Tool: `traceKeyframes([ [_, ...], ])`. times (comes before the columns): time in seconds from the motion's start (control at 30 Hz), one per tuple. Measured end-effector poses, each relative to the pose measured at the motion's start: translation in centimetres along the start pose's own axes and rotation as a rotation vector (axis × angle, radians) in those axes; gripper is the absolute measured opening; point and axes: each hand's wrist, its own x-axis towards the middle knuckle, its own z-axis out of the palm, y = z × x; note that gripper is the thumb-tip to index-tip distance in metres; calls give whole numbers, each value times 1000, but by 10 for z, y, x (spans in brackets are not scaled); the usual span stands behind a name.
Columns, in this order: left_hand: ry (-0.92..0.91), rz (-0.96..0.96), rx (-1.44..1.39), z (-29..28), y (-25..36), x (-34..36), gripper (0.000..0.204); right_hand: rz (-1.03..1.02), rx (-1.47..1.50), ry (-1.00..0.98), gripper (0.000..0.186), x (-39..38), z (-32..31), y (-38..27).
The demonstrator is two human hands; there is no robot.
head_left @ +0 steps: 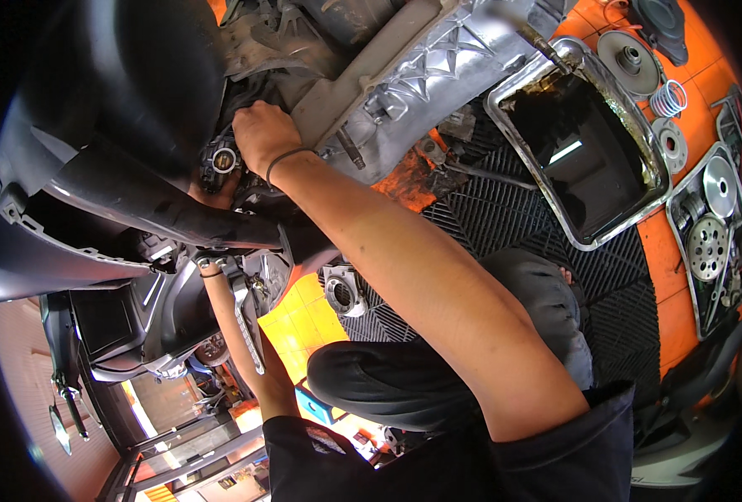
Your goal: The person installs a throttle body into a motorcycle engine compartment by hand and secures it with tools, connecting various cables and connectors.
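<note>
My right hand (266,138) is closed in a fist beside the engine, its fingertips turned away from view. Just to its left is a small dark part with a round, bright-rimmed mouth (223,161), which looks like a throttle body. My left hand (217,192) reaches up from below, behind the scooter's black frame cover (161,209), with its fingers bent around the underside of that part. The cover hides much of this hand and its wrist. The grey ribbed engine case (438,75) extends to the upper right of my right hand.
A metal pan (536,174) of dark oil rests on the black ribbed mat (496,213). Right of it lie a round clutch part (630,58), a white spring (669,99) and a tray with pulley discs (707,248). A squarish bored metal part (343,293) sits below my right forearm.
</note>
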Motion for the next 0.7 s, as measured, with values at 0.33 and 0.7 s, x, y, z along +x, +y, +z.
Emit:
traceKeyframes([
  [0.33,37,-56,-266,17,-36,-21,71,-78,15,-59,19,-4,13,-4],
  [0.7,-48,-230,-656,98,-352,-60,64,55,129,157,15,1,82,-2],
])
